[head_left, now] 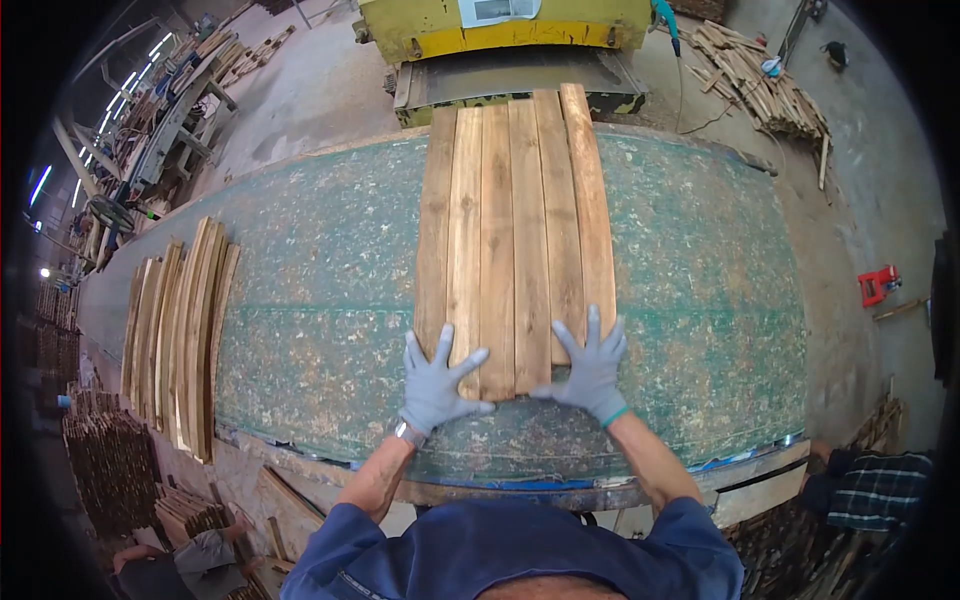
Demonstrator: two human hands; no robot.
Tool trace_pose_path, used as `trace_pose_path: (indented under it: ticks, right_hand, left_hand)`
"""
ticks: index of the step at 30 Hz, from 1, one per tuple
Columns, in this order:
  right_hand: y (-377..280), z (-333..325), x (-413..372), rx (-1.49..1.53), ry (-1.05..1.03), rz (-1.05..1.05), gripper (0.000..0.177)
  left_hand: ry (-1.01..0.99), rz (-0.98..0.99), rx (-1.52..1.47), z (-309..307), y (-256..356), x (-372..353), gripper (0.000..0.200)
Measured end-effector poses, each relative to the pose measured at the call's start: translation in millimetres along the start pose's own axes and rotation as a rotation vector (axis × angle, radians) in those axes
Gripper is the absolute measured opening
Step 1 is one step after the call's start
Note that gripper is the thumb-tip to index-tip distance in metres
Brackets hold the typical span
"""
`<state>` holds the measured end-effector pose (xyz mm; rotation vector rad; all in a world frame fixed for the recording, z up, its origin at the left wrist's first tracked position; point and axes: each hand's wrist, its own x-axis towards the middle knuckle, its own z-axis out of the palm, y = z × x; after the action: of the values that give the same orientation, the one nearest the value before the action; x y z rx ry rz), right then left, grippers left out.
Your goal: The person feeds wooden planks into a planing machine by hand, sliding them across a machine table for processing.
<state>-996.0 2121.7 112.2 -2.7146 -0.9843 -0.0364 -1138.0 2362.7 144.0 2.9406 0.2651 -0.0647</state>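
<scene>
Several long wooden boards [497,230] lie side by side on the worn green table [320,250], their far ends near a yellow machine. My left hand [436,384], in a grey glove, rests with fingers spread on the near ends of the left boards. On the right boards' near ends lies my right hand [590,370], also gloved, its fingers spread wide. Neither hand is wrapped round a board. The near ends are uneven, and so are the far ones.
The yellow machine [500,38] stands beyond the table. A second group of boards [178,335] lies at the table's left. Piled wood [755,80] is at the back right. People are at the lower left [190,560] and lower right [880,490].
</scene>
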Motion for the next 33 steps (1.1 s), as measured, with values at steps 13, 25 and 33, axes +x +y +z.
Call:
trace_pose_path:
  ticks: [13, 25, 33]
  right_hand:
    - [38, 16, 193, -0.112, 0.171, 0.041, 0.079]
    - [41, 26, 194, -0.022, 0.191, 0.061, 0.076]
    - [31, -3, 196, -0.109, 0.062, 0.072, 0.091]
  left_hand:
    - [0.247, -0.568, -0.200, 18, -20, 67, 0.107]
    - [0.514, -0.399, -0.442, 25, -67, 84, 0.078]
    - [0.282, -0.170, -0.285, -8, -56, 103, 0.094]
